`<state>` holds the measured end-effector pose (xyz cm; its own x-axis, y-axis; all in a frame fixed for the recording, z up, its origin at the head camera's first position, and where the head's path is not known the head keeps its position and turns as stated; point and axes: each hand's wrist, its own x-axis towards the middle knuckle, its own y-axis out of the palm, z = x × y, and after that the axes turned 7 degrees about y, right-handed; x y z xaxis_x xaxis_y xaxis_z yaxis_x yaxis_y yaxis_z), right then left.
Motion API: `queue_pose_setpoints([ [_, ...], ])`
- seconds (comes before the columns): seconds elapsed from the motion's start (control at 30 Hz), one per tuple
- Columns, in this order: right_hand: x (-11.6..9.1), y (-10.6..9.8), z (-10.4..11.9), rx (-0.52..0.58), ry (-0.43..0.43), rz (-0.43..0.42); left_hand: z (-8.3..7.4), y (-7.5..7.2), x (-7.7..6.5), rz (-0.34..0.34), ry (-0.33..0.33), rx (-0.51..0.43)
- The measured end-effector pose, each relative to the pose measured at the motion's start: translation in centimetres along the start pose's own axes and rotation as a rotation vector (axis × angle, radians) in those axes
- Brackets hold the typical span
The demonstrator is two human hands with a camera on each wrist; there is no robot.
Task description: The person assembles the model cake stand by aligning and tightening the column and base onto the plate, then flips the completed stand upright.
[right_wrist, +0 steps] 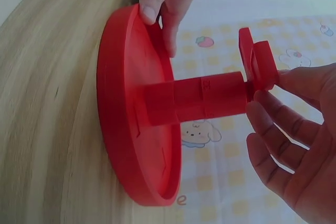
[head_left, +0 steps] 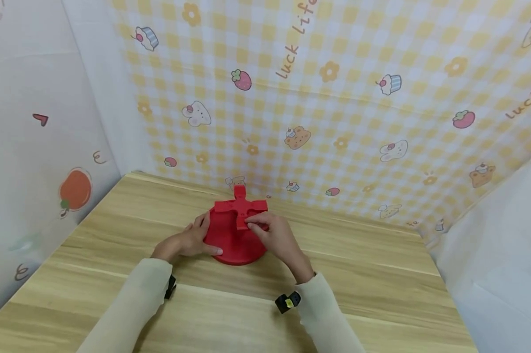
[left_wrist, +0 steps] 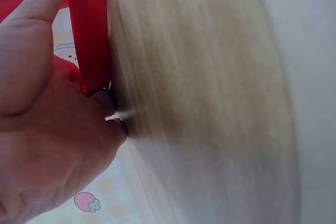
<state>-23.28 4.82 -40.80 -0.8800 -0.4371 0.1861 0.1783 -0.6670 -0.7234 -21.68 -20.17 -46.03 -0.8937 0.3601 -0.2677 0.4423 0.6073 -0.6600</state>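
A red stand with a round, raised-rim base [head_left: 236, 252] rests on the wooden table. From its centre rises a thick red post [right_wrist: 202, 98], topped by a red four-armed cross [head_left: 241, 206]. My left hand [head_left: 193, 240] grips the left side of the base, thumb over the rim and the other fingers around its outer edge. With thumb and index finger, my right hand [head_left: 277, 238] pinches the cross arm that points toward me. In the right wrist view, the other fingers of that right hand [right_wrist: 299, 140] curve loosely below the top of the post.
The wooden table [head_left: 358, 274] extends around the stand. Behind it hangs a yellow checked cloth [head_left: 314, 108] with printed cartoons, close to the cross. White cloth [head_left: 36, 147] covers the left side, and more hangs at the right. Black wrist devices [head_left: 287, 302] sit at both cuffs.
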Motion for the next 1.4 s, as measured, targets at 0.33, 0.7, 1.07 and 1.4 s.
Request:
queue_pose_setpoints([
  [0.33,0.1,0.7,1.2,0.016,-0.030,0.037,-0.2,0.0,-0.4,0.001,-0.027,-0.005],
  [0.7,0.9,-0.8,-0.6,0.046,0.019,-0.267,-0.2,-0.1,-0.4,0.012,-0.028,-0.003],
  [1.07,1.0,-1.2,-1.3,-0.001,0.103,-0.171,-0.3,-0.2,-0.1,0.019,-0.015,-0.016],
  [1.4,0.3,-1.2,-1.2,-0.044,0.115,-0.136,-0.2,0.0,0.0,0.027,-0.026,-0.006],
])
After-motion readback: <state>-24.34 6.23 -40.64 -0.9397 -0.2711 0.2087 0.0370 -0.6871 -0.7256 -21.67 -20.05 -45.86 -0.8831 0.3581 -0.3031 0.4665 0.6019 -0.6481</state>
